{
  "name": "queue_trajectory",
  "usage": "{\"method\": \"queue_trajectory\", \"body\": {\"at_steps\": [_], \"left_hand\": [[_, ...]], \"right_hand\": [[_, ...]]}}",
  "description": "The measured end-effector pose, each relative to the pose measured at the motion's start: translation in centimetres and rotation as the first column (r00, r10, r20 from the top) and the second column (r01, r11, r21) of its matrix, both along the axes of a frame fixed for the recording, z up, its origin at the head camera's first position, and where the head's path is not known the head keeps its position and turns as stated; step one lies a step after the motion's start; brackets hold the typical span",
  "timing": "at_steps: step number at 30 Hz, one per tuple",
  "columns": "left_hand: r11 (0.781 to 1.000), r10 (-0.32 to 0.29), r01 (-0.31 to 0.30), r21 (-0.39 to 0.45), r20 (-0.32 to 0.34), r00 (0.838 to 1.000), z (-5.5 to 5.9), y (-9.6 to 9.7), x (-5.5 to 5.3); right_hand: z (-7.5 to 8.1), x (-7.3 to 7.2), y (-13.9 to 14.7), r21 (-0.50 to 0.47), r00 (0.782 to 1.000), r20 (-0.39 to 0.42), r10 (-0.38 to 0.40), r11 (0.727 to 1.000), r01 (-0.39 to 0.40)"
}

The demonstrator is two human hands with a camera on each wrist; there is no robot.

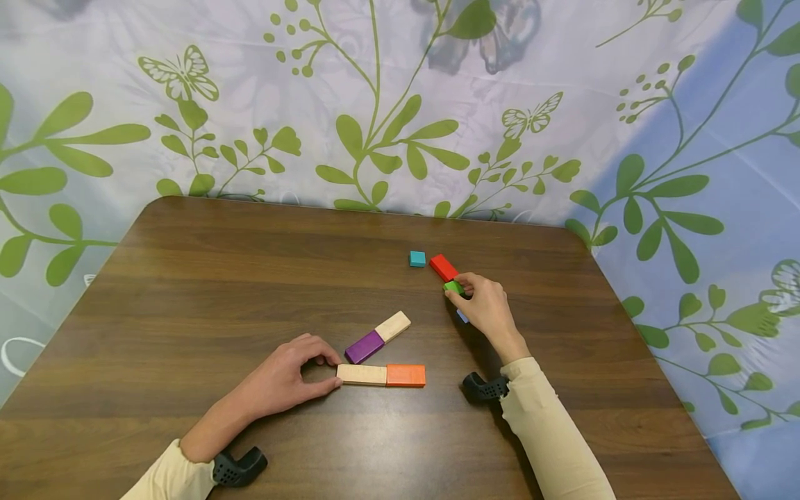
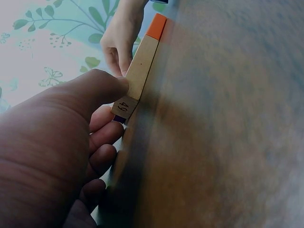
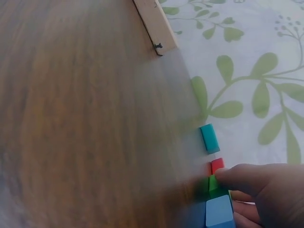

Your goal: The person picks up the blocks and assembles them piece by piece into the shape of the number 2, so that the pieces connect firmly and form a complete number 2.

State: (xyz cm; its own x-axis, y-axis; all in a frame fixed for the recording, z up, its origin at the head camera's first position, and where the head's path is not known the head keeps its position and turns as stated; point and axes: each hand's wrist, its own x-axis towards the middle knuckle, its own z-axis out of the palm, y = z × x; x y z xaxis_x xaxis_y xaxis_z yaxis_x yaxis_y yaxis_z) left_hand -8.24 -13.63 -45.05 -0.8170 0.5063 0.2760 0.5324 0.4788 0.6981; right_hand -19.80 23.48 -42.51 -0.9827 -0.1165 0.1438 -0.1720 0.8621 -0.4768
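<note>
My left hand [image 1: 284, 375] pinches the left end of a plain wooden block [image 1: 361, 375] between thumb and fingers. An orange block [image 1: 405, 376] lies end to end with that block on its right. Just behind this row, a purple block [image 1: 364, 346] and another plain wooden block [image 1: 393, 327] form a slanted line. Farther back, my right hand [image 1: 489, 307] pinches a small green block [image 1: 453, 287] between thumb and fingers. A red block [image 1: 444, 267] lies against the green one's far side. On the near side, a blue block [image 3: 220, 211] is partly hidden by the hand in the head view.
A small teal block [image 1: 417, 259] lies left of the red block, apart from it. The brown wooden table [image 1: 250, 278] reaches back to a leaf-patterned cloth [image 1: 237, 104]. Black bands [image 1: 239, 467] are worn at both wrists.
</note>
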Motion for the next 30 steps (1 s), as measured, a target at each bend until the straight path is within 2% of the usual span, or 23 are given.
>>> {"method": "queue_trajectory", "body": {"at_steps": [11, 30], "left_hand": [[1.0, 0.002, -0.002, -0.003, 0.019, 1.0, -0.11, -0.07, 0.12], [1.0, -0.003, 0.003, 0.011, -0.009, 1.0, -0.19, 0.09, 0.01]], "right_hand": [[-0.06, 0.1, 0.12, 0.0, 1.0, 0.019, 0.012, 1.0, -0.012], [0.32, 0.14, -0.09, -0.041, 0.999, -0.014, 0.047, 0.998, -0.048]]}}
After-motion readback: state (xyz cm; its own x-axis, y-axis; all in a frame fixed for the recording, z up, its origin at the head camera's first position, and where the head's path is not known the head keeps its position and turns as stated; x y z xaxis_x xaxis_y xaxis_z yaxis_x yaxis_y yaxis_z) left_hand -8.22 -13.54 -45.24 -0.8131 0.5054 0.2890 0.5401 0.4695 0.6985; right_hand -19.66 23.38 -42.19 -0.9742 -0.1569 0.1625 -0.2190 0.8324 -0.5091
